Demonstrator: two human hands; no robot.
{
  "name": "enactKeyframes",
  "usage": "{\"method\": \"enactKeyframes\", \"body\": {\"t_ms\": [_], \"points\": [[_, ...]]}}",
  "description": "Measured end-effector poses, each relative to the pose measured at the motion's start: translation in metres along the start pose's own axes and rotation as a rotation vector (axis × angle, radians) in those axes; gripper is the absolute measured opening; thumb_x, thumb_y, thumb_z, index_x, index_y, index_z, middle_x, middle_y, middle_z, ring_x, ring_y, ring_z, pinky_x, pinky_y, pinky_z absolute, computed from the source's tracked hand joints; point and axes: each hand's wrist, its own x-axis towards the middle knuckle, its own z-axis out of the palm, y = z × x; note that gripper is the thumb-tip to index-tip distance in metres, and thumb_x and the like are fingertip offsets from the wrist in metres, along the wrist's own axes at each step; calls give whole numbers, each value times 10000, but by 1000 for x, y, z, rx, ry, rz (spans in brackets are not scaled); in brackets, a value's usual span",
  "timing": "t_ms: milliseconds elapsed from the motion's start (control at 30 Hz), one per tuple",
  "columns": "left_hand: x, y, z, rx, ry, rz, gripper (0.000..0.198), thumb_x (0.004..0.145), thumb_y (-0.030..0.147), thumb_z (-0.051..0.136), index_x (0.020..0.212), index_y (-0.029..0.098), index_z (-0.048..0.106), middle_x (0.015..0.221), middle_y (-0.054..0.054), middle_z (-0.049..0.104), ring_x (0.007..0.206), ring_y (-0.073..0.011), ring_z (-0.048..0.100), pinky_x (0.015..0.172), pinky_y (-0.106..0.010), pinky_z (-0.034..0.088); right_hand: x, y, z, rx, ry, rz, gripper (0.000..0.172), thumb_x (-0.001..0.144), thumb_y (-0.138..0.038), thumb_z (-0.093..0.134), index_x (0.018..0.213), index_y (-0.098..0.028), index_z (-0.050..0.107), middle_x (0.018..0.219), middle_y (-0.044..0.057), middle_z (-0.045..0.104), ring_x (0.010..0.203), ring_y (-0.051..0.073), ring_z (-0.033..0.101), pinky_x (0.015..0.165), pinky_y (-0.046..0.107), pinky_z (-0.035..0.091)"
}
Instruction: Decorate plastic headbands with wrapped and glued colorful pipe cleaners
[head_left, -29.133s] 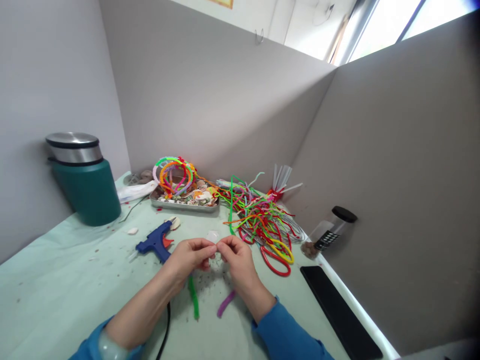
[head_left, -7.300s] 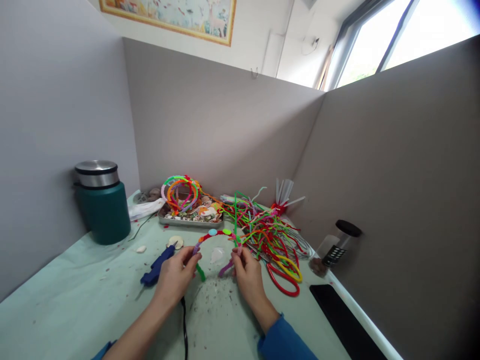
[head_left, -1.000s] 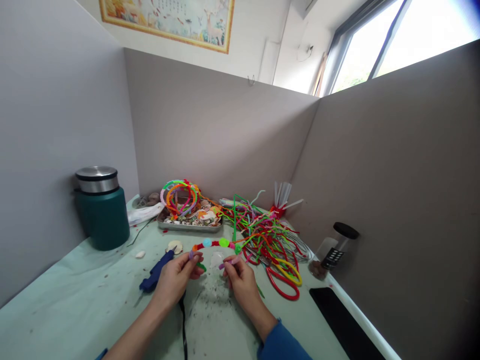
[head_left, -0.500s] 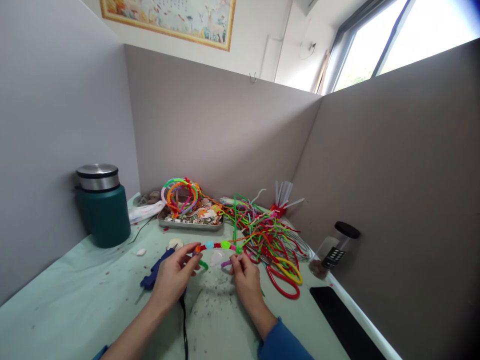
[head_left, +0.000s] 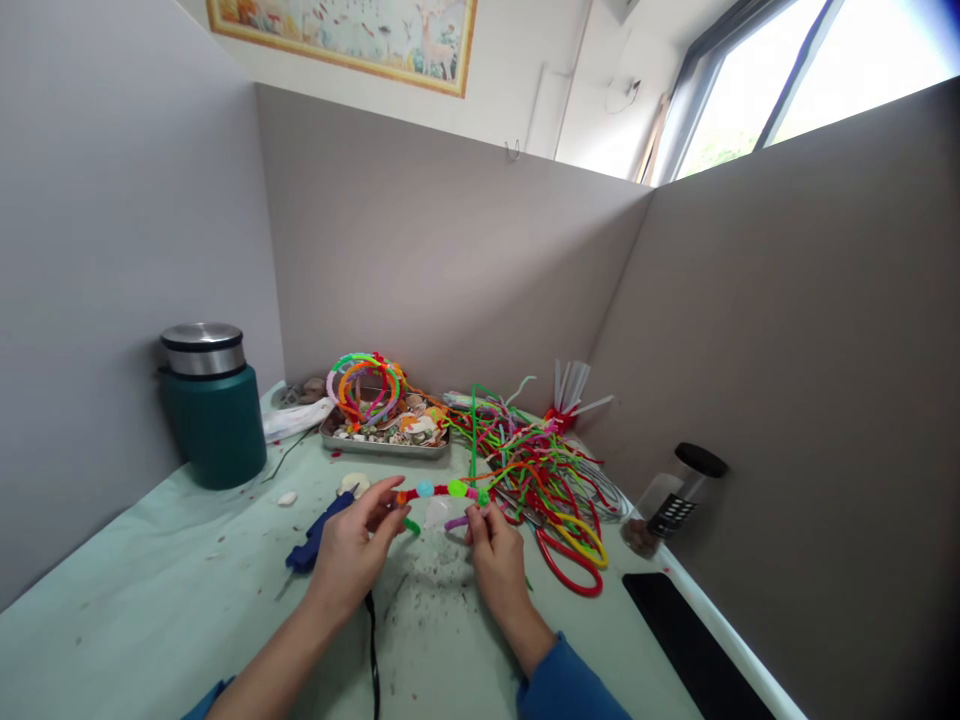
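A multicoloured pipe-cleaner band point(head_left: 441, 490) with blue, yellow-green and red parts arches between my two hands above the table. My left hand point(head_left: 358, 545) pinches its orange end, and a short green piece pokes out below the fingers. At the other end, my right hand point(head_left: 496, 555) grips the band between thumb and fingers, near a green tuft point(head_left: 482, 497). A purple piece point(head_left: 456, 523) sticks out to the left from that hand. Just left of my left hand lies a blue glue gun point(head_left: 319, 535), partly hidden behind it.
A metal tray point(head_left: 386, 450) bears shells and coloured rings point(head_left: 366, 390). Tangled pipe cleaners point(head_left: 532, 450) lie beside red-and-yellow-handled scissors point(head_left: 574, 565). A green flask point(head_left: 214, 425) stands left; a tilted jar point(head_left: 671, 505) and black strip point(head_left: 694, 640) are right. A black cord point(head_left: 373, 650) runs frontward.
The view has shifted slightly, so everything sits a little further right. Both hands keep their hold on the band, which has barely moved relative to the table.
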Motion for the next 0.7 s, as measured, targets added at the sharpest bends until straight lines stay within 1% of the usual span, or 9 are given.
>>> {"method": "enactKeyframes", "body": {"t_ms": [67, 167, 333, 467, 533, 600, 667, 700], "points": [[-1, 1, -1, -2, -26, 19, 400, 773, 407, 565, 1116, 201, 582, 930, -45, 697, 691, -162, 675, 641, -255, 539, 0, 1, 0, -21, 16, 4, 311, 894, -383, 398, 649, -202, 459, 552, -22, 527, 509, 133, 482, 517, 222, 313], [-3, 4, -2, -12, -45, 57, 333, 802, 405, 538, 1055, 205, 624, 957, -44, 696, 653, -145, 670, 615, -240, 537, 0, 2, 0, -36, 31, 9, 314, 895, -388, 398, 650, -202, 464, 551, -19, 528, 511, 137, 480, 516, 226, 303], [-2, 7, -3, -23, 0, 109, 281, 828, 378, 514, 947, 182, 676, 906, -45, 700, 617, -128, 661, 602, -223, 535, 0, 2, 0, -25, 31, -13, 304, 892, -377, 408, 654, -200, 471, 548, -18, 530, 507, 136, 482, 512, 226, 297], [-1, 5, -2, 27, 24, 160, 263, 836, 363, 511, 918, 182, 683, 912, -44, 691, 569, -108, 636, 572, -216, 528, 0, 1, 0, -21, 26, -27, 301, 895, -373, 409, 653, -201, 458, 542, -23, 523, 499, 130, 479, 509, 222, 297], [-1, 4, -2, 99, 62, 209, 258, 834, 354, 524, 963, 187, 670, 959, -49, 677, 535, -91, 603, 542, -211, 512, -1, 0, -1, -28, 30, -38, 299, 899, -369, 404, 655, -201, 449, 536, -28, 510, 489, 124, 463, 503, 220, 292], [-2, 5, -3, 195, 134, 280, 280, 823, 338, 550, 1049, 199, 641, 1034, -57, 653, 506, -75, 560, 518, -209, 494, -2, -2, -2, -44, 51, -59, 300, 901, -366, 403, 654, -200, 439, 527, -34, 485, 479, 116, 436, 496, 217, 284], [-3, 6, -4, 290, 230, 359, 314, 810, 309, 577, 1108, 219, 614, 1086, -57, 635, 526, -76, 551, 535, -212, 489, -3, -4, -4, -64, 89, -90, 304, 898, -364, 409, 644, -198, 429, 523, -38, 456, 478, 110, 412, 490, 214, 276], [-3, 7, -4, 329, 278, 398, 314, 805, 290, 589, 1112, 229, 615, 1096, -54, 632, 574, -89, 571, 572, -218, 495, -4, -5, -5, -70, 107, -109, 305, 897, -361, 414, 641, -197, 426, 525, -39, 446, 480, 107, 403, 488, 213, 274]]}}
